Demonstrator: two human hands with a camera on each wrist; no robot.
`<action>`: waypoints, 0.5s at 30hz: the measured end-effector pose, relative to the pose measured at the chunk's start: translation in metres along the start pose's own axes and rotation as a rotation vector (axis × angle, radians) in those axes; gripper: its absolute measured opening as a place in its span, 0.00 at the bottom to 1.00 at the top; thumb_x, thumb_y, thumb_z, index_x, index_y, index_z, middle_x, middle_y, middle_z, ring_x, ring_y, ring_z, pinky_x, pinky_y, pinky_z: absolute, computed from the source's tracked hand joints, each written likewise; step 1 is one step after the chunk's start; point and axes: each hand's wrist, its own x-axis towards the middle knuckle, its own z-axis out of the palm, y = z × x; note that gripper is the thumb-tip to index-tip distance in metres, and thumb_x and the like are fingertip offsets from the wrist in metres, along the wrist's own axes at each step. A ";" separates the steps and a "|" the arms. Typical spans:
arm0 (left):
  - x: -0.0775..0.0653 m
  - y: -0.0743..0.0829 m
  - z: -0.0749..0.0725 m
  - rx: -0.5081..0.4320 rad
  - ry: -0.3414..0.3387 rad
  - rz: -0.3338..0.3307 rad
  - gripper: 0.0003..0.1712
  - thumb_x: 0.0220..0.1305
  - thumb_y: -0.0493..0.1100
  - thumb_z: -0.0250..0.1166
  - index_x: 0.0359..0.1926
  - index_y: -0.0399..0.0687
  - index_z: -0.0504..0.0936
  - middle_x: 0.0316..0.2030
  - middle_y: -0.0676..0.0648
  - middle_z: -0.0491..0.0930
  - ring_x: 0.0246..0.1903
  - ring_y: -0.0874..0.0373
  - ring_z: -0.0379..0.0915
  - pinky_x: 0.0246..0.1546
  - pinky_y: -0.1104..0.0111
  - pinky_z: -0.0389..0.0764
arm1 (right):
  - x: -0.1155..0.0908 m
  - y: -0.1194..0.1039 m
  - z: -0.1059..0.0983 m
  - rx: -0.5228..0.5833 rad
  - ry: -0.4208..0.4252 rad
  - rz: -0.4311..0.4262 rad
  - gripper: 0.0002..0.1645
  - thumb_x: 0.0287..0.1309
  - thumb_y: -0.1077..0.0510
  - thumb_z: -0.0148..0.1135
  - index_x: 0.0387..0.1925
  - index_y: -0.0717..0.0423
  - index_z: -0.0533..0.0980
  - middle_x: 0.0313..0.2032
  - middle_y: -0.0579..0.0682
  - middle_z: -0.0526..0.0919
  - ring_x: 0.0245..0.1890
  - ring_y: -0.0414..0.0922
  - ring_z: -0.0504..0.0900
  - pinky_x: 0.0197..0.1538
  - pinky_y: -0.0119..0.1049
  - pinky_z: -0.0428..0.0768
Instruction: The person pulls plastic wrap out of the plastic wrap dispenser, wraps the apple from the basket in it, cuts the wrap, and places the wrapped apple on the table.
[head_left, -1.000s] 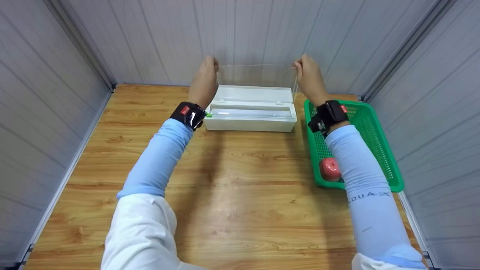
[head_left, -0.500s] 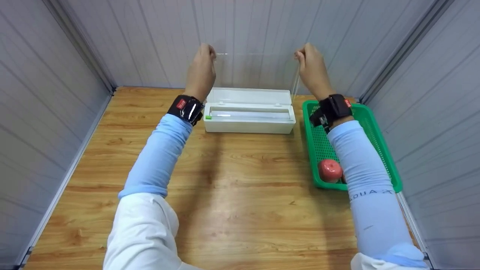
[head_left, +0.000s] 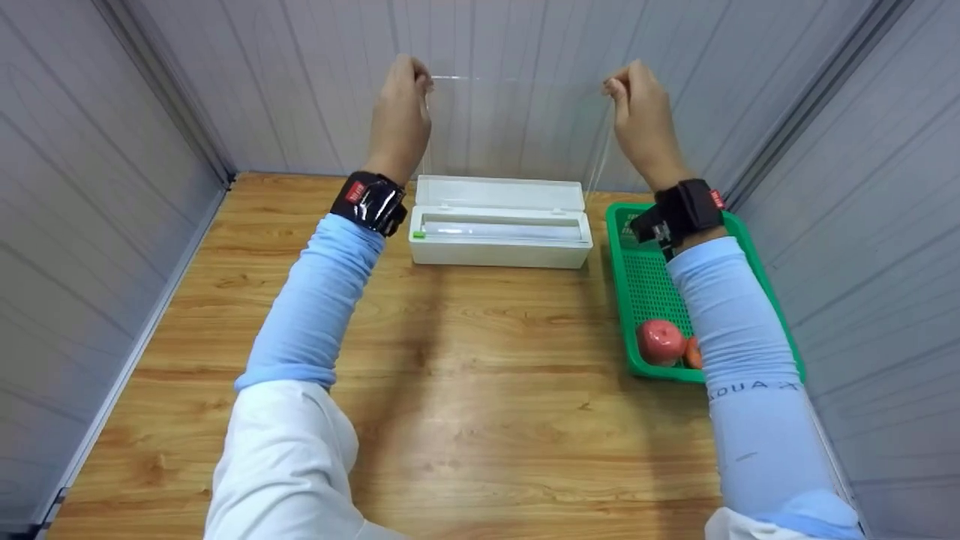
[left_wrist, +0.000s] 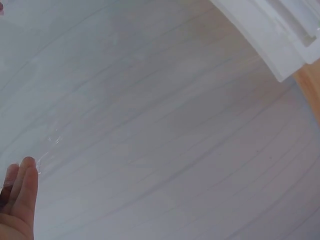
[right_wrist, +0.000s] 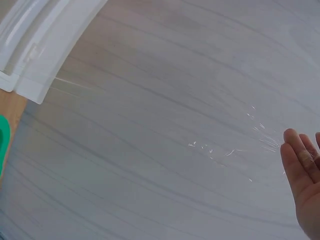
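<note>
A clear sheet of plastic wrap point(head_left: 517, 127) stretches between my two hands, upright behind and above a white cling film dispenser box point(head_left: 501, 253). My left hand point(head_left: 400, 116) pinches its upper left corner and my right hand point(head_left: 643, 120) pinches the upper right one. Both side edges run down to the box, whose lid point(head_left: 499, 193) stands tilted back. Inside the box lies a roll of film point(head_left: 502, 230), with a small green slider point(head_left: 418, 235) at the left front. In the right wrist view, fine creases in the wrap gather at the fingertips point(right_wrist: 289, 135).
At the right, a green basket point(head_left: 621, 300) holds a red apple point(head_left: 661, 342) and an orange-red fruit point(head_left: 694, 352), partly covered by my right sleeve. Grey panel walls point(head_left: 510, 37) enclose the wooden table point(head_left: 480, 420) at the back and both sides.
Both hands have risen away from the box, drawing the wrap higher out of it. The right hand has also shifted slightly right. More of the orange-red fruit shows now.
</note>
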 end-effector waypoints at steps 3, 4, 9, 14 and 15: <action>0.000 0.003 -0.004 0.007 0.020 0.036 0.13 0.73 0.38 0.40 0.48 0.36 0.68 0.44 0.43 0.73 0.45 0.56 0.71 0.45 0.75 0.72 | 0.000 -0.003 -0.004 -0.007 0.029 -0.030 0.21 0.70 0.54 0.38 0.48 0.69 0.68 0.45 0.63 0.75 0.48 0.53 0.74 0.52 0.41 0.72; -0.001 0.003 -0.006 0.006 0.028 0.051 0.13 0.73 0.38 0.40 0.48 0.35 0.68 0.44 0.42 0.73 0.45 0.55 0.71 0.45 0.75 0.72 | -0.001 -0.004 -0.005 -0.007 0.038 -0.041 0.21 0.70 0.55 0.38 0.48 0.69 0.68 0.45 0.63 0.75 0.48 0.53 0.75 0.52 0.41 0.72; -0.009 0.006 -0.014 -0.016 0.060 0.091 0.13 0.73 0.38 0.41 0.46 0.35 0.69 0.43 0.41 0.73 0.44 0.55 0.72 0.46 0.74 0.74 | -0.007 -0.010 -0.008 0.023 0.088 -0.085 0.20 0.70 0.55 0.40 0.47 0.68 0.70 0.43 0.62 0.77 0.45 0.51 0.76 0.48 0.39 0.72; -0.024 0.007 -0.016 -0.093 0.106 0.136 0.12 0.72 0.37 0.43 0.44 0.32 0.70 0.41 0.40 0.74 0.42 0.54 0.72 0.46 0.73 0.74 | -0.024 -0.018 -0.013 0.032 0.123 -0.111 0.20 0.69 0.54 0.42 0.44 0.68 0.72 0.41 0.62 0.78 0.41 0.51 0.76 0.42 0.34 0.70; -0.028 0.006 -0.016 -0.110 0.116 0.150 0.12 0.71 0.37 0.44 0.44 0.32 0.71 0.41 0.40 0.74 0.42 0.54 0.72 0.46 0.73 0.74 | -0.028 -0.019 -0.015 0.031 0.128 -0.114 0.20 0.69 0.54 0.42 0.43 0.68 0.72 0.40 0.61 0.78 0.41 0.51 0.76 0.41 0.33 0.69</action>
